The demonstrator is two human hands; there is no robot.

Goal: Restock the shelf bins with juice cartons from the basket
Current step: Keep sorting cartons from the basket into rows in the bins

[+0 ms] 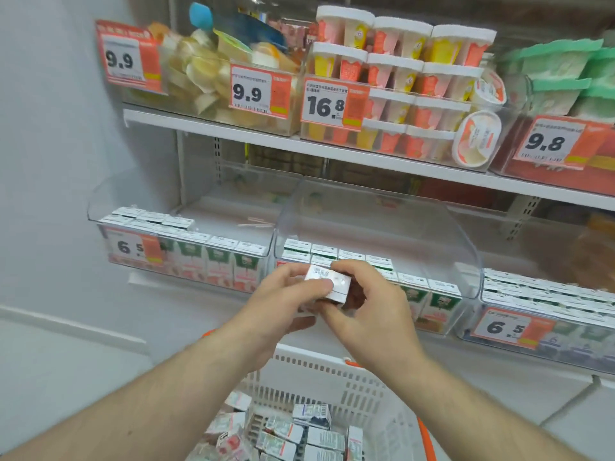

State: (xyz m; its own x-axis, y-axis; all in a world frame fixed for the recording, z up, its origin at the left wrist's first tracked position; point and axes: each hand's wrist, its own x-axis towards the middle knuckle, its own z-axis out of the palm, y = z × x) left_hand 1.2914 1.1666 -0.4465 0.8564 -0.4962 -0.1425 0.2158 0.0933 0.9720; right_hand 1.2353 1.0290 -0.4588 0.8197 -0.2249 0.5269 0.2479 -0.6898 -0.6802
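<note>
A small white juice carton [327, 283] is held in front of the middle clear shelf bin [466, 247], top face toward me. My left hand [283, 304] grips its left side with the thumb on top. My right hand [369, 307] curls around its right side and underside. The middle bin holds rows of green-and-white cartons [429, 294] along its front. Below my arms, the white plastic basket [332, 371] with orange handles contains several loose cartons [299, 434].
A left bin [186, 247] and a right bin [545, 314] on the same shelf also hold cartons behind 6.5 price tags. The shelf above [366, 158] carries yoghurt cups and packaged snacks. A white wall stands to the left.
</note>
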